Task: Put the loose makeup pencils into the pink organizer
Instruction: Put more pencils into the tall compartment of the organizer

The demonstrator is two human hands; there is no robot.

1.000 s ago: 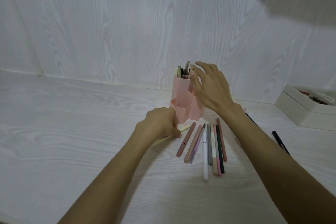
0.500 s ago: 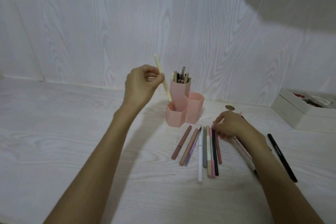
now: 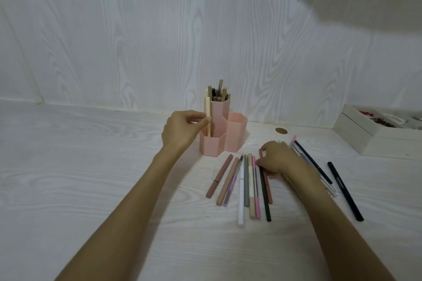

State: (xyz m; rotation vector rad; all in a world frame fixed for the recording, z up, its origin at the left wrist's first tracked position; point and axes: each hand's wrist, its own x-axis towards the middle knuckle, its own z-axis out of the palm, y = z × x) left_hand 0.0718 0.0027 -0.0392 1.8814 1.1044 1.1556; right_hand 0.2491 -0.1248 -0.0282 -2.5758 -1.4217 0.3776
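The pink organizer (image 3: 235, 134) stands on the white table, made of three hexagonal cups; its tall back cup holds several pencils. My left hand (image 3: 182, 129) pinches a pale yellow pencil (image 3: 48, 107) upright, its lower end inside the low front-left cup. Several loose pencils (image 3: 245, 186) lie in a row in front of the organizer. My right hand (image 3: 277, 158) rests on the right end of that row, fingers touching a dark red pencil (image 3: 267, 183) and a black one beside it. Whether it grips either one is unclear.
More pencils, one long and black (image 3: 344, 190), lie to the right of my right forearm. A white box (image 3: 374, 134) with small items stands at the far right. A small brown disc (image 3: 281, 130) lies behind the pencils. The wall rises just behind the organizer.
My left hand has brought the yellow pencil down from above and tipped it upright into the front-left cup. My right hand stayed on the pencil row.
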